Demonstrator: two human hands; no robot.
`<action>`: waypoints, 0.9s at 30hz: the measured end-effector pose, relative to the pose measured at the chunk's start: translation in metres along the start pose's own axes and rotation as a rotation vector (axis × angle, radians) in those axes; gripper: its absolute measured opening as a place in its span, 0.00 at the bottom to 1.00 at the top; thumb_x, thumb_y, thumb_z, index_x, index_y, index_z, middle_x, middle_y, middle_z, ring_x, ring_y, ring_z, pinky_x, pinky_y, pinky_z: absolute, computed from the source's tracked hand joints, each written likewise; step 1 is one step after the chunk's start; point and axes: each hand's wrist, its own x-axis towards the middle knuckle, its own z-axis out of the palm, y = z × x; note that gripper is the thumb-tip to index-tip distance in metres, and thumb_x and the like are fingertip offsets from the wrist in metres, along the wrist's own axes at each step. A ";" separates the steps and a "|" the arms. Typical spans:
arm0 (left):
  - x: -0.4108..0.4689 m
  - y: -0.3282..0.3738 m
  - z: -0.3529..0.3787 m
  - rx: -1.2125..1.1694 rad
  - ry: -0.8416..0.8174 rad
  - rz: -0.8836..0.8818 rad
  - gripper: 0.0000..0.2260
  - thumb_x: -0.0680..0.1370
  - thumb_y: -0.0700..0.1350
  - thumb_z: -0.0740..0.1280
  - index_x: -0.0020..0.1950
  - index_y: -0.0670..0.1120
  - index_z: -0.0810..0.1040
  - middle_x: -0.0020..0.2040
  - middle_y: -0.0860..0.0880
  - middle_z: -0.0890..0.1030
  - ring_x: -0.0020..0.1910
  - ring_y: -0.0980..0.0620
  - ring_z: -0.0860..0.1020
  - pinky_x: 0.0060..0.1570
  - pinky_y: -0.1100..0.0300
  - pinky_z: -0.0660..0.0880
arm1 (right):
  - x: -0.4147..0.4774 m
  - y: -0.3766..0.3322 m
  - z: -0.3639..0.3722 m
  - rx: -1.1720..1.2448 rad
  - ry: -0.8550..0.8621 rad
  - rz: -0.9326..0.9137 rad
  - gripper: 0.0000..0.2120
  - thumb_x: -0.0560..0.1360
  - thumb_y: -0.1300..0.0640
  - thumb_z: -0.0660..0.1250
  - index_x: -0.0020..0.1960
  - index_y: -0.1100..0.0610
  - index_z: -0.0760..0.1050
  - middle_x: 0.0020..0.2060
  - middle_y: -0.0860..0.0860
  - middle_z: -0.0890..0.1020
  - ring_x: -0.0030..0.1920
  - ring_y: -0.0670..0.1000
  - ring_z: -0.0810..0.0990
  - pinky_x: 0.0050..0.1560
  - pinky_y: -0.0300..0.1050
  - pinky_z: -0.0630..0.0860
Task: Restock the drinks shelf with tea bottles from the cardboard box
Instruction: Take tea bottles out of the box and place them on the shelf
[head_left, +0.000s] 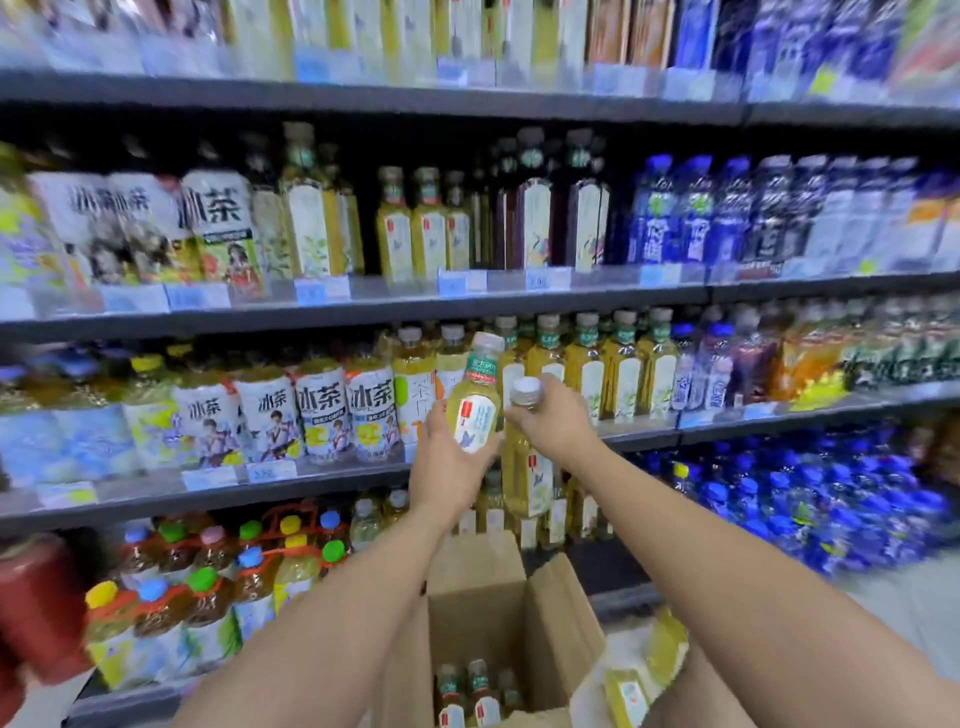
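Observation:
My left hand (447, 462) grips a yellow-green tea bottle (475, 400) by its lower body, tilted slightly, in front of the third shelf down (322, 475). My right hand (553, 418) holds a second tea bottle (527, 478) by its neck, just under the white cap, and the bottle hangs upright below the hand. Both bottles are close together, just in front of the row of matching tea bottles (587, 364). The open cardboard box (478, 597) stands below my arms with several tea bottles (470, 693) inside.
Shelves above and below are packed with iced-tea bottles (317, 410), blue water bottles (685, 218) and multi-coloured capped packs (208, 587). Blue shrink-wrapped bottle packs (810, 499) lie at lower right. A red blurred object (36, 608) sits at the left edge.

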 end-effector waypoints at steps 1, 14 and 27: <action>0.013 0.014 -0.007 0.000 0.011 0.020 0.39 0.68 0.68 0.72 0.72 0.52 0.63 0.60 0.50 0.77 0.54 0.48 0.78 0.48 0.50 0.79 | 0.008 -0.013 -0.012 0.031 0.033 -0.020 0.17 0.74 0.52 0.72 0.58 0.58 0.74 0.50 0.54 0.82 0.52 0.55 0.80 0.46 0.46 0.74; 0.184 0.160 -0.104 -0.213 0.126 0.227 0.34 0.69 0.45 0.80 0.67 0.53 0.65 0.57 0.54 0.78 0.56 0.53 0.78 0.55 0.56 0.74 | 0.137 -0.163 -0.113 0.172 0.223 -0.415 0.22 0.75 0.52 0.72 0.66 0.53 0.71 0.51 0.44 0.77 0.50 0.44 0.74 0.47 0.37 0.67; 0.276 0.131 -0.089 -0.015 0.134 0.075 0.32 0.68 0.52 0.79 0.65 0.49 0.66 0.54 0.51 0.80 0.52 0.50 0.81 0.54 0.52 0.79 | 0.252 -0.141 -0.054 0.187 0.203 -0.278 0.17 0.75 0.48 0.71 0.61 0.49 0.70 0.46 0.47 0.80 0.41 0.51 0.81 0.39 0.53 0.82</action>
